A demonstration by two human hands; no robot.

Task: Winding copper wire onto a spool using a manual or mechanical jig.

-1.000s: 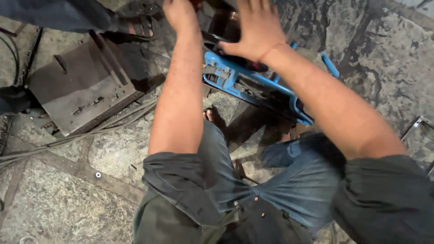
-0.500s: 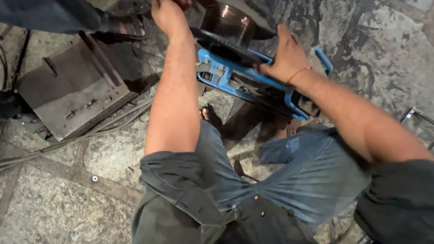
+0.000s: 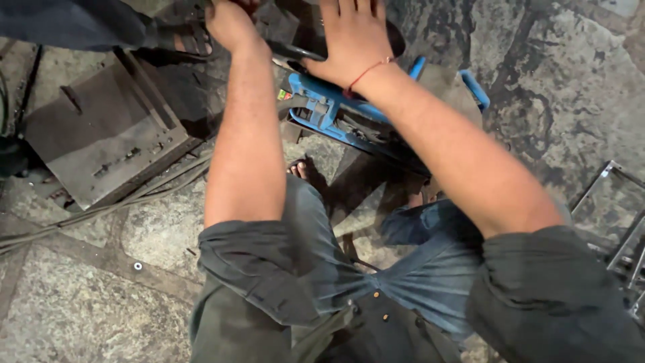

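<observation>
A blue metal machine frame [image 3: 321, 106] lies on the stone floor in front of my knees. My right hand [image 3: 353, 37] rests flat on a dark metal part [image 3: 396, 40] above that frame, fingers spread, a red thread around the wrist. Close to the left, my left hand [image 3: 228, 23] reaches the top edge of the view beside a dark rod [image 3: 295, 50]. Its fingers are cut off by the frame edge, so its grip is hidden. Both forearms stretch out over my bent legs in blue-grey trousers [image 3: 403, 282].
A grey steel plate block [image 3: 101, 141] sits at the left with cables [image 3: 101, 208] running below it. Another person's sandalled foot [image 3: 188, 37] stands at the top left. A metal frame [image 3: 618, 215] lies at the right edge. A small washer [image 3: 138, 266] is on the floor.
My right hand has moved from the right end of the blue frame up and left onto the dark part. My left hand stayed near the top.
</observation>
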